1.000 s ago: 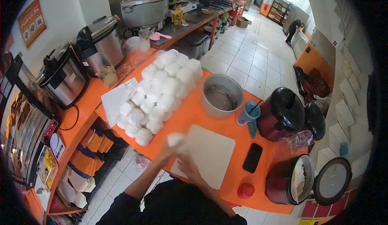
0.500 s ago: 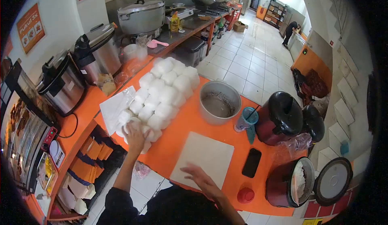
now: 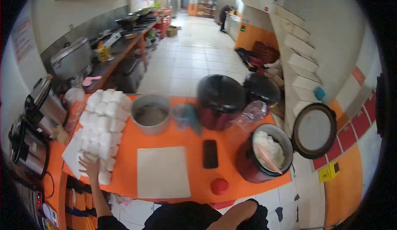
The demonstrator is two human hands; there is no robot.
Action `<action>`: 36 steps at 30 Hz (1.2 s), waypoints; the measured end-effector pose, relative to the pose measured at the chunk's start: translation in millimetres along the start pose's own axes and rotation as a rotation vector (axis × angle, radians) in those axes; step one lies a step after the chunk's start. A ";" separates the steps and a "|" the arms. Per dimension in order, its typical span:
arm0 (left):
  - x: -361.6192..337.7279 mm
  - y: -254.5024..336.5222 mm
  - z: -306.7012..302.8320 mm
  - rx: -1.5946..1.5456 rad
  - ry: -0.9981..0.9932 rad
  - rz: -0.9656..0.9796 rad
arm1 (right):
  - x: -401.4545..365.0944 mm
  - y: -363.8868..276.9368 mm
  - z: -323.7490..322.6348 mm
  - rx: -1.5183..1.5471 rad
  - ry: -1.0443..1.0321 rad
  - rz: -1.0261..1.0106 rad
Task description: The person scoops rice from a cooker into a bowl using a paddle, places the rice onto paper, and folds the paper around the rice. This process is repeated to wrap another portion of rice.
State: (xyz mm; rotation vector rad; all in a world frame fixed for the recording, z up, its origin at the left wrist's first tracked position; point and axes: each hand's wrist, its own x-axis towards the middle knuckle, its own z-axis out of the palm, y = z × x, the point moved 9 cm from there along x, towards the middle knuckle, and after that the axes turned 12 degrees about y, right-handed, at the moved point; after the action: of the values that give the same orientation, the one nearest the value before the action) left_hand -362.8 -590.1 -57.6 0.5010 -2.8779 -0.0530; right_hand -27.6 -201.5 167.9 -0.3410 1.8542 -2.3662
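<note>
Resting on the near part of the piled white packets [image 3: 101,122], the left hand [image 3: 90,164] has its fingers spread wide. The right forearm [image 3: 236,214] runs along the bottom edge, its hand out of view, so how those fingers stand cannot be told. The packets cover the left side of the orange worktop [image 3: 125,164], a white sheet [image 3: 72,152] jutting out on their left. Just right of the pile, by the far edge, stands a metal pot [image 3: 151,116], with a blurred blue cup [image 3: 181,116] beside it. Nearer the person, pale paper [image 3: 162,172] lies flat, a black phone [image 3: 210,154] to its right. At the right, an open cooker [image 3: 248,159] holds white rice [image 3: 266,141] and a pink paddle [image 3: 269,160].
</note>
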 end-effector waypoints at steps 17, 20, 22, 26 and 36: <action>-427.9 290.3 -465.9 -1.393 -0.638 2.046 | -241.8 -76.2 -119.3 -0.966 0.440 0.350; -452.2 299.5 -465.1 -1.358 -0.653 2.086 | -262.6 -70.7 -130.5 -1.000 0.442 0.389; -463.4 304.2 -460.7 -1.345 -0.656 2.086 | -273.7 -69.3 -139.9 -0.999 0.442 0.401; -473.8 308.3 -451.6 -1.326 -0.668 2.047 | -294.2 -75.1 -158.4 -0.964 0.470 0.384; -456.7 379.4 -158.8 -0.688 -0.520 1.464 | -242.9 -65.1 -246.9 -1.227 0.749 -0.093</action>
State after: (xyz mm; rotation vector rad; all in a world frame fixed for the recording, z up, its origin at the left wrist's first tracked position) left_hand -33.6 -78.5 29.5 -1.8620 -2.5879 -0.9253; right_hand 149.6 102.6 149.8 0.4733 3.4781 -1.0826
